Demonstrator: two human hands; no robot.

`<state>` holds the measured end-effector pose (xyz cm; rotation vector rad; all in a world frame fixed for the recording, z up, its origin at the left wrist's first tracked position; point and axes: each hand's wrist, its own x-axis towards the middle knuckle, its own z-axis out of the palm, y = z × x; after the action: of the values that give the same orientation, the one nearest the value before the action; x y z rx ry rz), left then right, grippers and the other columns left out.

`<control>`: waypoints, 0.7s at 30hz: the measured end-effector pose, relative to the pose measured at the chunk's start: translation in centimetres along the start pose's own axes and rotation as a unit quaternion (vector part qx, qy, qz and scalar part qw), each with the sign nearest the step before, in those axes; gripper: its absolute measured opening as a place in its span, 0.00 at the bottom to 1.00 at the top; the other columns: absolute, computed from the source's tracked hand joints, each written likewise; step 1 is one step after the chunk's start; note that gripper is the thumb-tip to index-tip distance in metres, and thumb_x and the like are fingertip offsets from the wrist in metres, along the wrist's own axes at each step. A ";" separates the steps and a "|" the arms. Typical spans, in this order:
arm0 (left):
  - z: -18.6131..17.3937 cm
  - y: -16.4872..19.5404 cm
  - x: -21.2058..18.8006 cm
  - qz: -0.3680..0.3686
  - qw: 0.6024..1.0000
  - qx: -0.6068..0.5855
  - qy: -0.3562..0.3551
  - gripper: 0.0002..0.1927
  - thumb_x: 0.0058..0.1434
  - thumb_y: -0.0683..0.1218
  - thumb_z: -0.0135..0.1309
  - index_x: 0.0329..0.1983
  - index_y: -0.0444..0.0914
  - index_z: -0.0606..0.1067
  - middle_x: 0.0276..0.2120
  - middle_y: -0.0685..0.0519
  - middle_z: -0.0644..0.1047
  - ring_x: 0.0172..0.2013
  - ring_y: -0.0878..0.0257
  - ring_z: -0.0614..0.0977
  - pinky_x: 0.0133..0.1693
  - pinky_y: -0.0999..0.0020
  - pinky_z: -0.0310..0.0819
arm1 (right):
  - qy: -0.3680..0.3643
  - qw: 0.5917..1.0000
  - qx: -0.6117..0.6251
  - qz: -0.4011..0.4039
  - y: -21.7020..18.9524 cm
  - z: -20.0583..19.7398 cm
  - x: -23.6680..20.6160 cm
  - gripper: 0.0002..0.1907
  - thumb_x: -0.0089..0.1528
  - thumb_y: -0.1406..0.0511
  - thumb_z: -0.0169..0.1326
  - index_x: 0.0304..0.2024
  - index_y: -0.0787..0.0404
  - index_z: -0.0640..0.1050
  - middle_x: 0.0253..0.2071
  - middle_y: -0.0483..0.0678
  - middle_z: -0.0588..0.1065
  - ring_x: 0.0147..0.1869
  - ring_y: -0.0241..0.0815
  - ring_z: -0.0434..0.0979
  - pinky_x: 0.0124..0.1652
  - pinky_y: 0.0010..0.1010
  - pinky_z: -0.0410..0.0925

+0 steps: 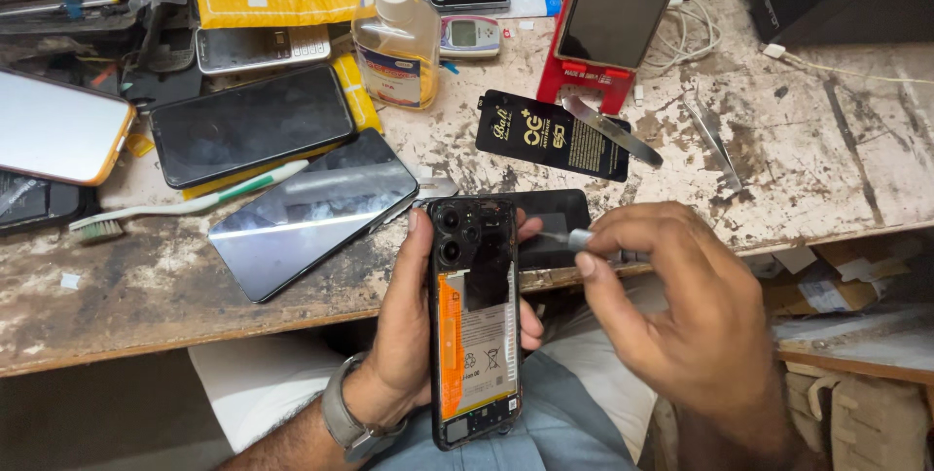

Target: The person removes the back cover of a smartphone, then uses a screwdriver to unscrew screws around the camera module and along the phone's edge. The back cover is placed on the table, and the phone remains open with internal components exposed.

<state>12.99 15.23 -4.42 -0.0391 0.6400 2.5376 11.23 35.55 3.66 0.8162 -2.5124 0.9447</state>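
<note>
Head view: the left hand (413, 335) wraps around an opened phone (475, 320) from behind, thumb and fingers clamping its long edges, holding it upright over the lap just in front of the workbench (827, 169). The right hand (681, 315) pinches a small screwdriver (574, 237), its tip apparently near the phone's upper right edge. With battery and board exposed, the phone looks light, rigid and fragile; the frame edges seem the safest hold.
</note>
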 end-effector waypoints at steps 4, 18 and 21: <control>-0.1 0.0 -0.1 -0.032 0.999 -0.015 -0.017 0.54 0.67 0.78 0.20 0.76 0.33 0.62 0.36 0.39 0.80 0.34 0.54 0.84 0.41 0.61 0.81 | 0.014 0.996 0.068 -0.052 -0.6 0.9 0.5 0.11 0.60 0.73 0.62 0.43 0.65 0.75 0.43 0.53 0.79 0.47 0.41 0.82 0.45 0.30 0.75; -0.5 -0.2 -0.2 -0.025 0.999 0.038 0.020 0.49 0.66 0.77 0.21 0.72 0.38 0.65 0.31 0.39 0.80 0.31 0.54 0.84 0.38 0.62 0.82 | -0.008 0.998 0.040 -0.045 -0.8 1.6 1.5 0.11 0.60 0.73 0.63 0.42 0.66 0.75 0.42 0.53 0.79 0.46 0.44 0.82 0.44 0.32 0.74; -0.6 -0.3 -0.1 -0.032 0.997 0.053 0.035 0.49 0.66 0.77 0.22 0.69 0.37 0.67 0.31 0.39 0.80 0.31 0.54 0.84 0.37 0.62 0.82 | -0.014 1.000 0.018 -0.001 -0.8 1.4 1.5 0.12 0.60 0.70 0.66 0.44 0.65 0.78 0.38 0.51 0.80 0.39 0.40 0.82 0.38 0.30 0.73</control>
<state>13.18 15.13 -5.01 -0.1091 0.7876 2.4469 10.39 33.49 3.76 0.8482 -2.5251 0.9865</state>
